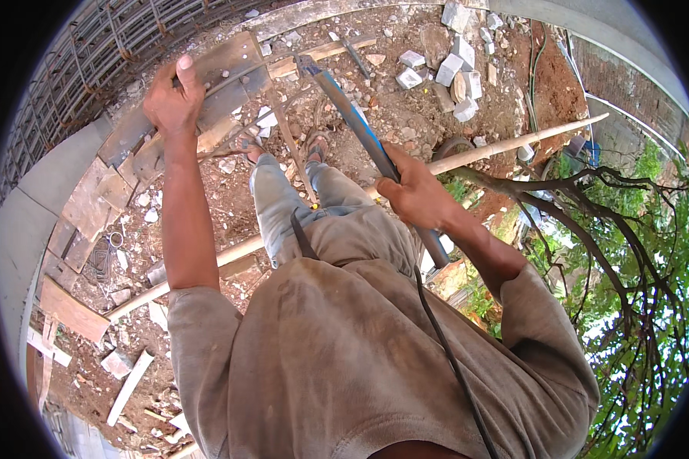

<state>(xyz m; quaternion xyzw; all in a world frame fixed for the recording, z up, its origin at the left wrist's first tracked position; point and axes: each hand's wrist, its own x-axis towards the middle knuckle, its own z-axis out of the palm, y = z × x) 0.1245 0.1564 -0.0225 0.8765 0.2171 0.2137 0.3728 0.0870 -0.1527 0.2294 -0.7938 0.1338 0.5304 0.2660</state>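
Observation:
My right hand is wrapped round the shaft of a rebar bender, a long grey metal bar with worn blue paint. Its dark notched head lies over the far end of a wooden board. At the upper left, my left hand is closed with the thumb raised. A thin steel rod runs from this fist across the board toward the bender's head. The fingers curl away from view, so their exact grip on the rod is hidden.
Bundled steel rebar cages stand at the upper left. Broken concrete blocks lie beyond the bender. A long wooden pole crosses behind my legs. Branches crowd the right side, and loose planks lie at left.

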